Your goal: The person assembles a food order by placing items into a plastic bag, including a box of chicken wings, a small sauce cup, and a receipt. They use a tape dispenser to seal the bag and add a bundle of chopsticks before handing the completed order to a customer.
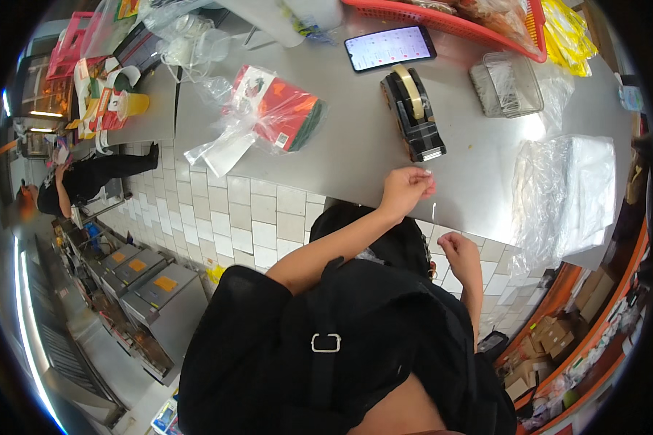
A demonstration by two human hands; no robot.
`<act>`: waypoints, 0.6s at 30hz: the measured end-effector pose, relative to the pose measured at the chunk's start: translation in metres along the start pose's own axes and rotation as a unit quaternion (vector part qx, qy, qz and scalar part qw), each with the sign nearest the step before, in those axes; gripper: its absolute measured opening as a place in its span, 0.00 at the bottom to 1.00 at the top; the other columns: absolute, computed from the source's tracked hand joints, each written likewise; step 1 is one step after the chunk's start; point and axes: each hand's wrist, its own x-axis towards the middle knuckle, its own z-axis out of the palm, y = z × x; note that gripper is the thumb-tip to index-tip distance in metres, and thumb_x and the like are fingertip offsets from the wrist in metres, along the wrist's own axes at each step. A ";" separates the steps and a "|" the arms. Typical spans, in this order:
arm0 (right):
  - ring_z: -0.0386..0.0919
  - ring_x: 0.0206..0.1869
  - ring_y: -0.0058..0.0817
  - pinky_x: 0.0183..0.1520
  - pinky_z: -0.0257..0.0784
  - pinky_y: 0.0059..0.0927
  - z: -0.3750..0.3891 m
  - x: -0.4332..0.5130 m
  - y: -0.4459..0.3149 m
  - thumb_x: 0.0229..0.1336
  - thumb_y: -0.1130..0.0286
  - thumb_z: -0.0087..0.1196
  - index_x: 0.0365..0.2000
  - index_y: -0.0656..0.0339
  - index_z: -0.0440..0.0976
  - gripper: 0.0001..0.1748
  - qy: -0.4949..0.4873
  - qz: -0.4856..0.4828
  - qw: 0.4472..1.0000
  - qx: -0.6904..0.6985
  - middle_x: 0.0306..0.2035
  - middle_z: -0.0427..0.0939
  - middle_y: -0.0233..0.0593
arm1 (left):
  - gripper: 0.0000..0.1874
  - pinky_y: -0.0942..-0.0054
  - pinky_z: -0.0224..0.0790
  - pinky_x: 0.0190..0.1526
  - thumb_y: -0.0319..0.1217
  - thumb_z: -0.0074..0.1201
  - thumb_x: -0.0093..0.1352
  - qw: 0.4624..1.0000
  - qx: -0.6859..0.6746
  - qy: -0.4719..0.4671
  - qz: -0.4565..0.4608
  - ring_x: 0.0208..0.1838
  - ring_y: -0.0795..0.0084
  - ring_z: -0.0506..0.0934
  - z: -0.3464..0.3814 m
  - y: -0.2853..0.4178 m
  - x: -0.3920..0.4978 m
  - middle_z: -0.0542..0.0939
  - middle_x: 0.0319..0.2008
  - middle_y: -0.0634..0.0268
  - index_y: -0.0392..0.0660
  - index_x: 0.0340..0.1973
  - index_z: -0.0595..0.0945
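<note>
My left hand (407,189) is at the front edge of the steel table (348,147), just below a black tape dispenser (413,117). Its thumb and fingers pinch a small white piece (428,172). A thin, shiny strip (434,211) shows at the table edge between my two hands; what it is attached to is unclear. Lower and to the right, my right hand (460,253) hangs off the table with curled fingers, and I cannot make out anything in it. Left of the dispenser lies a knotted clear bag (223,144) around a red, white and green printed packet (288,111).
A lit phone (390,48) lies behind the dispenser, near a red plastic basket (468,30). To the right are a clear container of thin white items (506,84) and stacked clear plastic bags (568,193). A drink cup (133,103) stands at left. Another person (95,174) stands beyond the tiled floor.
</note>
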 end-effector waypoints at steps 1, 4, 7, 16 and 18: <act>0.65 0.20 0.14 0.23 0.60 0.24 0.005 -0.003 0.002 0.60 0.67 0.55 0.29 0.68 0.77 0.12 -0.034 0.054 0.998 0.010 0.15 0.72 0.31 | 0.14 0.73 0.76 0.45 0.27 0.54 0.69 0.999 -0.017 -0.025 -0.015 0.41 0.68 0.81 -0.005 -0.006 -0.008 0.81 0.40 0.55 0.33 0.48 0.76; 0.70 0.22 0.15 0.27 0.65 0.22 0.027 -0.015 -0.003 0.58 0.70 0.56 0.35 0.68 0.79 0.10 -0.066 0.167 0.974 0.135 0.19 0.77 0.32 | 0.15 0.72 0.76 0.44 0.26 0.54 0.69 0.996 -0.067 -0.061 -0.011 0.41 0.67 0.81 -0.045 -0.019 -0.050 0.80 0.42 0.52 0.35 0.50 0.74; 0.72 0.26 0.16 0.33 0.68 0.19 0.050 -0.016 -0.027 0.56 0.74 0.58 0.44 0.66 0.78 0.14 -0.046 0.078 0.960 0.266 0.23 0.79 0.34 | 0.21 0.68 0.77 0.44 0.23 0.55 0.67 0.992 -0.099 0.024 0.075 0.40 0.62 0.82 -0.127 -0.019 -0.110 0.78 0.47 0.49 0.38 0.53 0.66; 0.76 0.29 0.25 0.35 0.69 0.24 -0.002 0.043 -0.102 0.53 0.76 0.61 0.43 0.61 0.79 0.15 0.207 -0.209 0.956 -0.014 0.31 0.82 0.40 | 0.41 0.51 0.68 0.52 0.21 0.56 0.54 0.490 0.718 0.340 -0.359 0.60 0.49 0.69 -0.300 -0.048 -0.275 0.70 0.58 0.49 0.57 0.64 0.65; 0.75 0.30 0.25 0.35 0.68 0.24 -0.018 0.066 -0.105 0.54 0.75 0.60 0.46 0.60 0.77 0.16 0.251 -0.265 0.929 -0.056 0.32 0.81 0.38 | 0.36 0.53 0.71 0.48 0.21 0.55 0.54 0.681 0.660 0.248 -0.196 0.53 0.51 0.75 -0.276 -0.036 -0.243 0.78 0.48 0.49 0.55 0.60 0.71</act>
